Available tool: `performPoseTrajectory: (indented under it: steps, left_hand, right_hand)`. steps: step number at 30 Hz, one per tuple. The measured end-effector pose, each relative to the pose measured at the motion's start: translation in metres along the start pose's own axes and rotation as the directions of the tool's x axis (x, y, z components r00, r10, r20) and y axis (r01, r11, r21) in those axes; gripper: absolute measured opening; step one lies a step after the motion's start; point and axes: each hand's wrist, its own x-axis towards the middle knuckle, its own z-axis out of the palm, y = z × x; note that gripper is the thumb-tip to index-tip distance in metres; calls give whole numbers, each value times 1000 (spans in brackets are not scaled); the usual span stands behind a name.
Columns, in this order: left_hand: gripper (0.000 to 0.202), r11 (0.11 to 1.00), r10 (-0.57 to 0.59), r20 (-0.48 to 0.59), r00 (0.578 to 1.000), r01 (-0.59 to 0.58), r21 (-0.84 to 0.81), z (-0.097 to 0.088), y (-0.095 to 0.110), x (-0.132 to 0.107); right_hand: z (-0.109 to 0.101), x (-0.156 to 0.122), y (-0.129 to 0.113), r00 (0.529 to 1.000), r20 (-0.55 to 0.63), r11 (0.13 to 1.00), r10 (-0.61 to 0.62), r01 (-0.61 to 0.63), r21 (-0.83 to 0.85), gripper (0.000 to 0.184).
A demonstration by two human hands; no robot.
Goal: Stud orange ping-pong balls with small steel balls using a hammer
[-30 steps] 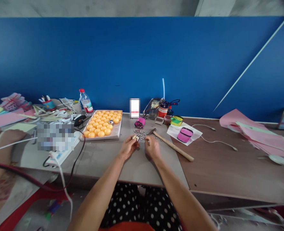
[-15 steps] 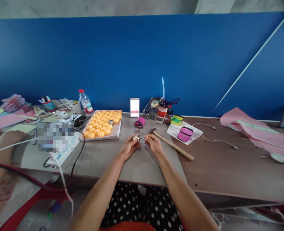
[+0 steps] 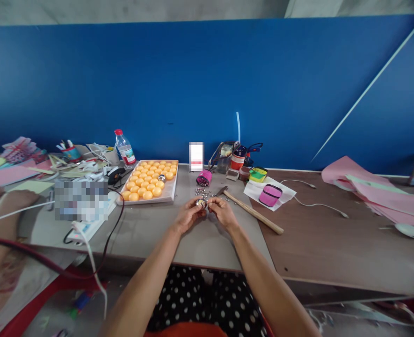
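- Head view: left hand (image 3: 187, 216) and right hand (image 3: 221, 211) meet fingertip to fingertip over the grey table (image 3: 207, 243).
- Small sparkly ball (image 3: 201, 203) pinched between both hands' fingers, raised just off the table.
- Loose silver studs (image 3: 203, 191) just beyond the fingertips; pink cup (image 3: 204, 178) further back.
- Hammer (image 3: 252, 211) just right of right hand.
- Tray of orange balls (image 3: 149, 181) beyond and left of left hand.

On the table (image 3: 150, 229), a tray of balls (image 3: 149, 181) lies toward the far edge, a bottle (image 3: 124, 149) behind its left corner. Right of the tray lie scattered studs (image 3: 203, 191), then a hammer (image 3: 251, 211).
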Motion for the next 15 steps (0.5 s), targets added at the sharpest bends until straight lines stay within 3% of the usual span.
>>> performPoseTrajectory:
  steps: [15]
  left_hand:
    - [49, 999, -9, 14, 1000, 8, 45, -5, -6, 3]
  right_hand:
    - [1, -1, 4, 993, 52, 991, 102, -106, 80, 21]
